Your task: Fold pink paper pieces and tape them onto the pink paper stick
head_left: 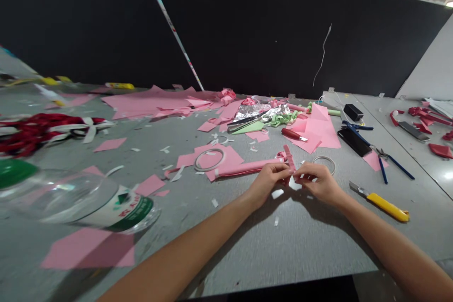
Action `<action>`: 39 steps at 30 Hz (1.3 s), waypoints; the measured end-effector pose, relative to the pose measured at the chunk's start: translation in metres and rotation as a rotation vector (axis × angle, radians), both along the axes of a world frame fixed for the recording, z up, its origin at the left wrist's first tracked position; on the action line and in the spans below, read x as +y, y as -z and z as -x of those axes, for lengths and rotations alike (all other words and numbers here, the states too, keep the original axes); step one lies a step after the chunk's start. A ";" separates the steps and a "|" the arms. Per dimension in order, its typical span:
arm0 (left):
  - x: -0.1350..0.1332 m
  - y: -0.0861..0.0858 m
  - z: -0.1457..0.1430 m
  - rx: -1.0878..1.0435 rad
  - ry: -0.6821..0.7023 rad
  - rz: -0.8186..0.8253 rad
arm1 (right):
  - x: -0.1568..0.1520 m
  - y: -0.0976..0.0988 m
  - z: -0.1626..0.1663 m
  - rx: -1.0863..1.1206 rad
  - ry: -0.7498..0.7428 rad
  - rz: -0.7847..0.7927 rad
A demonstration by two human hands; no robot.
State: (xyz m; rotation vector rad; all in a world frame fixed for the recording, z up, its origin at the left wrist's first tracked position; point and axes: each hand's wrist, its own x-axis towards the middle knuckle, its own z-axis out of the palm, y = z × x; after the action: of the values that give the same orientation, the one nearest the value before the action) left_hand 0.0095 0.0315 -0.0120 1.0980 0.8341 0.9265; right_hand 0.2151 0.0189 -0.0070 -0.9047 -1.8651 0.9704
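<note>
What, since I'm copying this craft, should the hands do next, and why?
Probably press the pink paper strip onto the rolled pink paper tube: left hand and right hand both pinch it at the tube's end, where it sticks up.

A clear plastic bottle (88,200) with a green label lies on its side at the left of the grey table (247,250), a loose pink paper square (88,249) just before it. Red and white ribbons (42,132) are heaped at the far left. A tape ring (209,159) rests on pink scraps mid-table. Crumpled foil (262,112) and a red-handled knife (293,135) lie further back. At the right lie a yellow utility knife (384,202), blue-handled pliers (389,160) and a black box (353,112).
</note>
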 end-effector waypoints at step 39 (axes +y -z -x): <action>0.002 -0.006 0.000 0.134 -0.170 -0.268 | -0.002 -0.004 0.000 0.158 0.106 0.304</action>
State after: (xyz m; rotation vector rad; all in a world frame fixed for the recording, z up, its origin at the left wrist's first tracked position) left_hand 0.0094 0.0339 -0.0062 1.3474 0.9430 1.1394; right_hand 0.2148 0.0172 -0.0034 -1.0611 -1.5466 1.2425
